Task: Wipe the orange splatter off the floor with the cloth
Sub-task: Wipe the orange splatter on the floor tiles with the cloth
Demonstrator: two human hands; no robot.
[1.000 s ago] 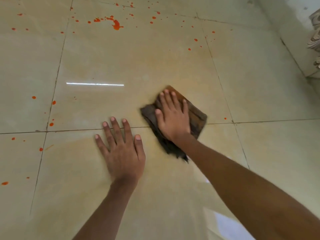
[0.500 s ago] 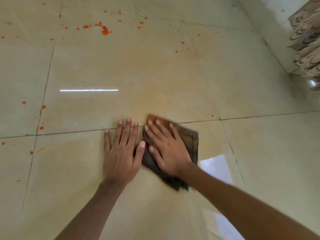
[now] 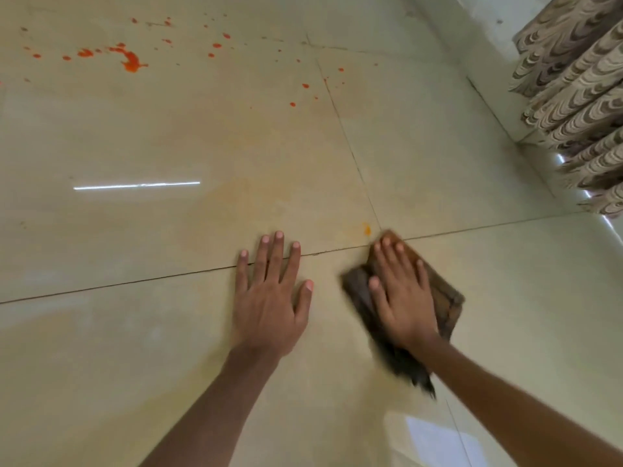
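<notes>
Two bare forearms enter from the lower edge of the frame, with no sleeves, watch or bracelet on them. The left hand (image 3: 269, 298) and right hand (image 3: 404, 298) wear no gloves or rings; fingers (image 3: 278, 254) end in short, pale nails.

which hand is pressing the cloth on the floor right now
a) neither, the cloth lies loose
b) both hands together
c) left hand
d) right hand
d: the right hand lies flat on top of the dark cloth, while the left hand is spread on the bare floor beside it, apart from the cloth.
</notes>
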